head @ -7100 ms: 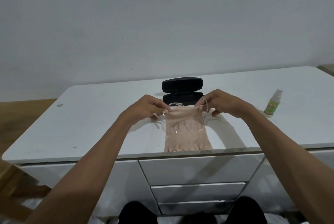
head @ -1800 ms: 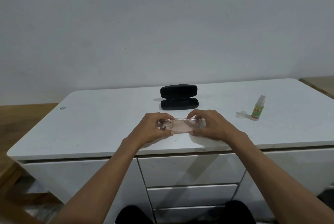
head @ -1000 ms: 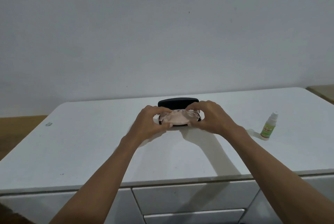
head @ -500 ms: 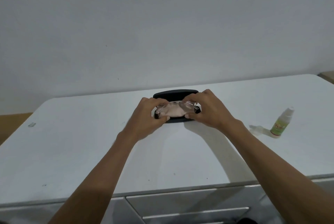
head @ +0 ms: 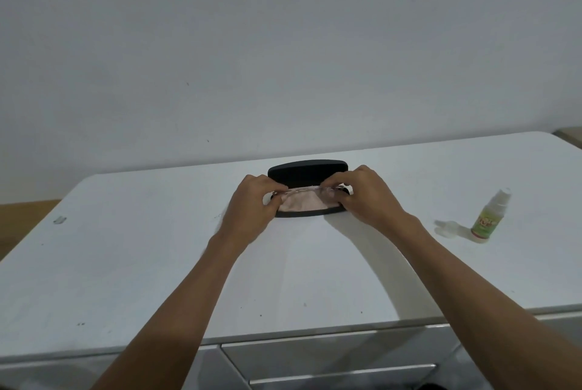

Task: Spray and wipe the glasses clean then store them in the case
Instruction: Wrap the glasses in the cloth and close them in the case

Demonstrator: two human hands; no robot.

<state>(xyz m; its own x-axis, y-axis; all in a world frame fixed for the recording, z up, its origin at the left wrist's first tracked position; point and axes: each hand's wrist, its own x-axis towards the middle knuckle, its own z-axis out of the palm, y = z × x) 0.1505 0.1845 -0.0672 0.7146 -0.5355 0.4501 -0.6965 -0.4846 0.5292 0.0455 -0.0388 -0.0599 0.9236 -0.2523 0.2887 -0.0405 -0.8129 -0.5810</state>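
On the white worktop [head: 157,263] a black hard-shell glasses case [head: 307,170] stands open, its lid raised toward the pale wall. Both hands meet over its lower tray. The left hand [head: 248,211] has its fingers [head: 271,200] curled round the left end of a bundle: clear-framed glasses [head: 327,190] wrapped with a pale pink wiping cloth [head: 299,203]. The right hand [head: 367,197] pinches the right end of the same bundle, thumb below and fingers bent over the top. The bundle sits in the mouth of the tray, the cloth filling most of the opening; whether it rests fully on the bottom cannot be told. Well to the right, apart from the case, a small spray bottle with a green label [head: 489,219] stands upright, and just beside it on its left lies a clear plastic cap [head: 447,227]. White drawer fronts [head: 330,358] show below the worktop's edge.
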